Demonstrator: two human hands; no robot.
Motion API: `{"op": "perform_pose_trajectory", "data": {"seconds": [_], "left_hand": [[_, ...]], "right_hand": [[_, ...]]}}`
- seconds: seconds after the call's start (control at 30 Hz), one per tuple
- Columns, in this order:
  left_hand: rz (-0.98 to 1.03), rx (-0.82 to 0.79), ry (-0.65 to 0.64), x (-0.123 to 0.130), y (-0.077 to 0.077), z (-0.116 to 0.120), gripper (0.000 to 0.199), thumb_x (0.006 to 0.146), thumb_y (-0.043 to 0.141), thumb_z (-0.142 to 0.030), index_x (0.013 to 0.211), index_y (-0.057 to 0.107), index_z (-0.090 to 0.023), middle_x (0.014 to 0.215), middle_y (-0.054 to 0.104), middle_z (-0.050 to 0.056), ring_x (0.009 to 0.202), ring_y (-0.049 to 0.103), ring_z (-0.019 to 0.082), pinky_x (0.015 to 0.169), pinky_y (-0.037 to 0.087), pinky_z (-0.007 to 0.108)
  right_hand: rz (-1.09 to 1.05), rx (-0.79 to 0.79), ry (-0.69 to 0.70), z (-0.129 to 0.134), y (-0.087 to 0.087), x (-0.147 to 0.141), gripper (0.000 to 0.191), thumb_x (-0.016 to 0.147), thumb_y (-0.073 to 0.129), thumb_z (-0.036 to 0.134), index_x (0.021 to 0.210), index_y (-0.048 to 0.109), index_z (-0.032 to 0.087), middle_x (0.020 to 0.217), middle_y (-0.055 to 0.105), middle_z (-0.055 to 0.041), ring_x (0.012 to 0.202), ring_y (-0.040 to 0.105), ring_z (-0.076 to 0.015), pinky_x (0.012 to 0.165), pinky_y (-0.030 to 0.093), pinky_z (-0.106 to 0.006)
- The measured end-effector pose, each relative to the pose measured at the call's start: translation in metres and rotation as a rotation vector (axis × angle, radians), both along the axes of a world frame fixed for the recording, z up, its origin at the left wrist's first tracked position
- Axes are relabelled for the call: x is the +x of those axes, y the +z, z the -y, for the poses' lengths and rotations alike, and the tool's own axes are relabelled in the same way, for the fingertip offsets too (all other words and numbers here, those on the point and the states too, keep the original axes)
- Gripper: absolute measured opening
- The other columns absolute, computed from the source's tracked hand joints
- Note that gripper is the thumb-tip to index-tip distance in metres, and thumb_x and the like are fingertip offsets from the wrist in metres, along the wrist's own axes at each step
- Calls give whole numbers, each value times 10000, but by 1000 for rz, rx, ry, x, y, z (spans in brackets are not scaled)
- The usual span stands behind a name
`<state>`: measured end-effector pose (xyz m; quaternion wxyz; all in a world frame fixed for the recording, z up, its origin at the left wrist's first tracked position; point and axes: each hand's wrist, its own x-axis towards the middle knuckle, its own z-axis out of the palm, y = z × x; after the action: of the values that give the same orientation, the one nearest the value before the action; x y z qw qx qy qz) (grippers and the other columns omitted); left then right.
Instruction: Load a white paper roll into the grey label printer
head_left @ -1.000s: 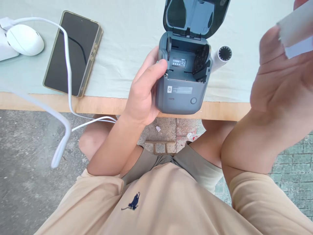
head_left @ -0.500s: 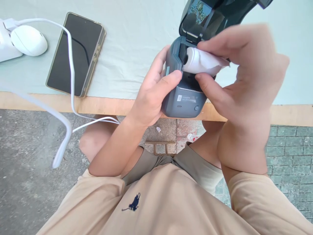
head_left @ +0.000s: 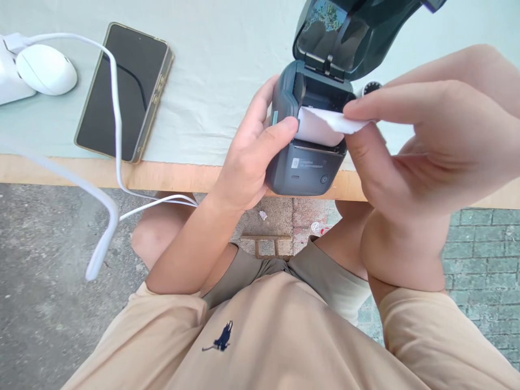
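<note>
My left hand (head_left: 254, 146) holds a dark grey-blue label printer (head_left: 306, 170) by its left side, thumb on the rim of the open compartment. Its dark glossy lid (head_left: 345, 38) stands raised at the back. White paper (head_left: 319, 127) lies across the compartment and rises at its right end. Thumb and forefinger of my right hand (head_left: 361, 116) pinch that end. A black-and-white round end (head_left: 371, 88) shows just behind the right fingers; most of that piece is hidden by the hand.
On the pale cloth (head_left: 211, 70) at the left lie a dark phone (head_left: 124, 89), a white rounded device (head_left: 46, 69) and a white cable (head_left: 117, 108). The table's wooden edge (head_left: 182, 173) runs above my knees. A wooden stool bar (head_left: 266, 237) is below.
The white roll has left the compartment, where loose paper now shows. My right hand has shifted right and pinches the paper. The printer has moved slightly left.
</note>
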<state>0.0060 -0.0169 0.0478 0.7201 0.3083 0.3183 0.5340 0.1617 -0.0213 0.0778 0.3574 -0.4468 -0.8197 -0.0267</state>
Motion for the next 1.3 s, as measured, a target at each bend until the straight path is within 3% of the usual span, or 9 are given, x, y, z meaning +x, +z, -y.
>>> {"op": "perform_pose_trajectory", "data": {"seconds": [0.13,0.27,0.37,0.57,0.73,0.9,1.1,1.2,1.3], "left_hand": [[23,6,-14,3,-3,-1,231,844,413,-260,1068,461,-229,1135,614,38,1201,566,278,835,555,323],[-25,75,-19,0,-14,-8,322,759,553,-258,1063,460,-210,1177,608,57,1196,562,296,879,523,315],[-46,59,-25,-4,-15,-9,358,693,618,-226,1028,492,-230,1171,624,49,1242,519,300,915,510,325],[-53,-9,-87,-10,-1,0,264,761,591,-199,1014,543,-260,1209,621,-4,1290,477,255,948,496,302],[-30,85,-71,-6,-15,-6,387,701,666,-244,1060,522,-269,1193,618,27,1176,554,288,882,526,346],[-26,94,-98,-3,-16,-7,429,690,654,-252,1093,509,-267,1181,615,25,1244,511,288,930,508,372],[10,32,-84,-7,-7,-2,293,814,520,-339,1101,502,-289,1218,607,35,1174,562,323,819,535,374],[-21,104,-44,-7,-19,-6,334,759,619,-336,1075,525,-282,1179,624,27,1197,544,306,898,511,366],[-34,247,-48,-8,-35,-12,494,675,706,-335,1112,489,-254,1083,648,38,1078,607,276,823,548,361]], "right_hand": [[41,-9,88,6,-2,-8,148,751,565,172,863,566,270,787,602,51,694,535,-92,646,365,-284],[120,-4,228,5,-5,-10,111,753,572,174,838,559,244,740,592,64,661,520,-78,642,338,-281],[104,-52,257,1,0,-3,194,747,617,265,931,557,276,843,617,63,756,558,-101,696,401,-306],[183,-187,177,-2,7,11,257,772,596,320,1020,540,285,1004,608,32,947,574,-151,836,448,-373],[64,-125,20,-7,4,8,277,769,587,298,1035,532,241,1016,588,-2,995,537,-128,812,467,-295],[94,-64,-53,-11,-2,4,94,805,521,224,890,561,234,834,618,24,789,565,-113,780,436,-312],[74,103,243,-3,-3,-2,158,681,605,144,795,549,237,724,574,50,637,487,-85,630,351,-286],[145,61,313,-1,-3,-4,153,681,640,179,804,566,229,745,595,60,715,519,-98,643,373,-279],[85,4,319,-2,-3,-1,137,739,630,304,842,575,233,782,598,52,760,537,-91,706,406,-290]]}}
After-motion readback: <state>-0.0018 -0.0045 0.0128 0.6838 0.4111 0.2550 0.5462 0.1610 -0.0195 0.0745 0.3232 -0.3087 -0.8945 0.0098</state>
